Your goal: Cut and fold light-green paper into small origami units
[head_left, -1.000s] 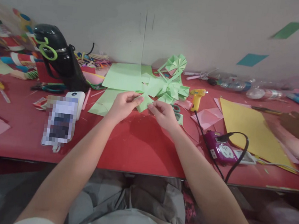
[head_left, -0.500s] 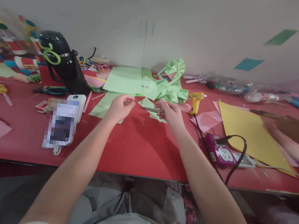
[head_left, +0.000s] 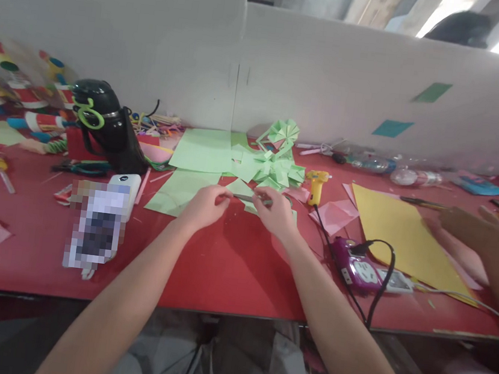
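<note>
My right hand (head_left: 277, 213) is closed around a pair of scissors (head_left: 243, 197), whose narrow grey blades point left; the handles are mostly hidden by my fingers. My left hand (head_left: 207, 205) is pinched at the blade tip, and whatever sits between its fingertips is too small to make out. Just beyond both hands lie light green paper sheets (head_left: 202, 151) and small cut pieces. A folded green paper construction (head_left: 279, 169) with a round pleated top (head_left: 283, 132) stands behind my right hand.
A yellow glue gun (head_left: 317, 186) stands right of the green paper. Nearer are a purple power socket (head_left: 355, 267) and cables. A black bottle (head_left: 109, 127) and a phone (head_left: 102, 223) are on the left. At the right, another person's hand (head_left: 467, 229) is over yellow paper (head_left: 406, 243).
The view has tilted up, showing more above the partition. My hands have come closer together, and my left fingertips now meet the scissor tip. The other person's hand has shifted slightly.
</note>
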Available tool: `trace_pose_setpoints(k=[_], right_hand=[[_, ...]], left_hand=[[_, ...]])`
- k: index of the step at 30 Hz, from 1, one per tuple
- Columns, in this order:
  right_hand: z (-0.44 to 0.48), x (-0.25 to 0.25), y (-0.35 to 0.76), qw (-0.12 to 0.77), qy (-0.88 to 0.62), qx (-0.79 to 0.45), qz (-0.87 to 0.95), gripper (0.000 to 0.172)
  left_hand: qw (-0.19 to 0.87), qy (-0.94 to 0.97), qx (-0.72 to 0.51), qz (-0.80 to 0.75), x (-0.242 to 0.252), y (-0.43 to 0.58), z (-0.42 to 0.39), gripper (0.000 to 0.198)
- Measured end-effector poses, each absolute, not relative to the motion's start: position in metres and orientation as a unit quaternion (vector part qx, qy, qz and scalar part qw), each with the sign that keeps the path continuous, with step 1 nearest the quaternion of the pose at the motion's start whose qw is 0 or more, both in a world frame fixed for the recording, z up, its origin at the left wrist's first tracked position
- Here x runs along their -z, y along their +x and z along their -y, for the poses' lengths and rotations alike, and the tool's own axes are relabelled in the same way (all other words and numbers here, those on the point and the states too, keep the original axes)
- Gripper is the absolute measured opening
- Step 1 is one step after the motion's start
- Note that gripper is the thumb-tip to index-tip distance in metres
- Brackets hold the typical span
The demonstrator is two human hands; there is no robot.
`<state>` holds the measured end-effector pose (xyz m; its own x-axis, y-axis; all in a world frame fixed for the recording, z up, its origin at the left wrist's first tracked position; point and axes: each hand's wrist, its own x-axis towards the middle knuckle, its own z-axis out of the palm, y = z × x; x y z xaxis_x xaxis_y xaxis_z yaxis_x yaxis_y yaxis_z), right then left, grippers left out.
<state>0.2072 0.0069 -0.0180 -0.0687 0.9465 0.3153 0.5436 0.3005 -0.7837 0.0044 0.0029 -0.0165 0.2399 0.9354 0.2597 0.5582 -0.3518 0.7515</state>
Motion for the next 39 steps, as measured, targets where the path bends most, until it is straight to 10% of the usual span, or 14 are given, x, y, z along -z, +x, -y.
trace_pose_setpoints(k=[13,25,39], right_hand=[[-0.091,0.005,0.152,0.351,-0.583,-0.438,0.587,0.013],[-0.174,-0.029,0.205,0.189,-0.619,-0.163,0.745,0.060],[-0.193,-0.062,0.231,-0.011,-0.601,-0.024,0.799,0.022]], left_hand=[[0.237,0.766,-0.320,-0.505,0.012,0.011,-0.002,0.018],[0.220,0.771,-0.355,-0.481,0.027,0.015,-0.008,0.029],[0.174,0.727,-0.419,-0.516,0.019,0.015,-0.009,0.049]])
